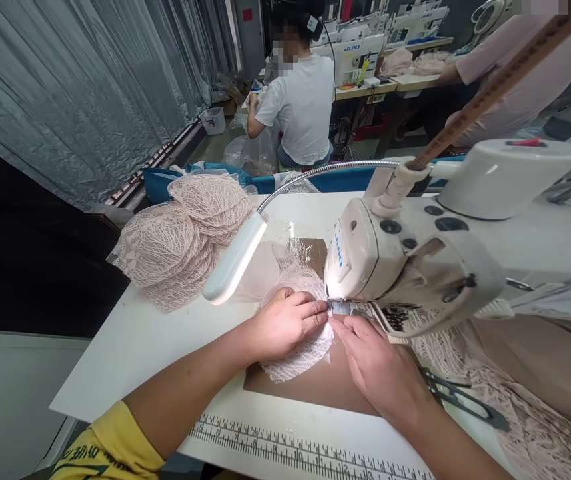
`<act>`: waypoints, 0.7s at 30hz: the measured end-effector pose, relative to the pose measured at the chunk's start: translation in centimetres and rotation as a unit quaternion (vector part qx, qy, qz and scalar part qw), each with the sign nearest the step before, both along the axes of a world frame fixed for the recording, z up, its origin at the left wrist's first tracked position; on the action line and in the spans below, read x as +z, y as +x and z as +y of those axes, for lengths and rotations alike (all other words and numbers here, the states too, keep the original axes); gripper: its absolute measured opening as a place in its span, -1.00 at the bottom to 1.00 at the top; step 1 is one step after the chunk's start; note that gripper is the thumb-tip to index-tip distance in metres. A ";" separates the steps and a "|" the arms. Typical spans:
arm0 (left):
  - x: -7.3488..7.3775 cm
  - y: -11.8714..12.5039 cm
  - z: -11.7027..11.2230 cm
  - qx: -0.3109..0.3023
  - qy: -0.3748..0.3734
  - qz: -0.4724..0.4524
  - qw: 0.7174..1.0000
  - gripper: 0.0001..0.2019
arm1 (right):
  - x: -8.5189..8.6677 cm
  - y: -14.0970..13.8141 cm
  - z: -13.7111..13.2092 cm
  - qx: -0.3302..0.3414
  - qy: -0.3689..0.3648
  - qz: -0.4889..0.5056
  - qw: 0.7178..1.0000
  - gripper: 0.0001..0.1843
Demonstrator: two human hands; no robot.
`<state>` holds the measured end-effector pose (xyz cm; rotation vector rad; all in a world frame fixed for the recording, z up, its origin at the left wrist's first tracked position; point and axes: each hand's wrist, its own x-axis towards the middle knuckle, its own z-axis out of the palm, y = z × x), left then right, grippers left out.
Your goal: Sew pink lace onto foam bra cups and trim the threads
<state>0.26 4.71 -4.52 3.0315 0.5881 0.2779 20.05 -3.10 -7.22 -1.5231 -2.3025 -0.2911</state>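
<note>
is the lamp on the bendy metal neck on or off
On: the lamp has a bright white glow along its edge.

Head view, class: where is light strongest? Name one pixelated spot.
Head view: gooseneck lamp glows white along one edge; head view: lace fabric beneath the left hand looks washed pale; head view: pixelation masks part of the seated co-worker.
</note>
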 end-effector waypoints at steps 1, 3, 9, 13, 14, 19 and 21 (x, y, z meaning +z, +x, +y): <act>0.0 0.0 0.0 -0.001 0.000 0.000 1.000 -0.67 | 0.0 0.1 0.0 -0.001 0.000 0.000 1.000 -0.55; -0.1 0.0 0.1 -0.002 -0.002 0.000 1.000 -0.67 | -0.1 0.2 0.0 0.002 0.000 0.005 1.000 -0.55; -0.2 0.1 0.5 0.000 -0.015 -0.016 1.000 -0.68 | 0.2 0.4 -0.2 0.009 -0.026 0.058 0.998 -0.59; -0.3 0.2 0.6 0.015 -0.017 -0.031 0.999 -0.68 | 0.4 0.3 0.0 0.012 -0.053 0.079 0.995 -0.58; -0.3 0.2 0.7 0.019 -0.016 -0.035 0.999 -0.68 | 0.5 0.3 0.1 0.017 -0.057 0.082 0.995 -0.57; -0.5 0.1 0.7 0.047 -0.001 -0.044 0.998 -0.69 | 0.7 0.2 0.4 0.021 -0.051 0.068 0.996 -0.56; -0.4 0.1 0.6 0.062 0.004 -0.045 0.997 -0.71 | 0.5 0.4 0.2 0.015 -0.051 0.066 0.996 -0.57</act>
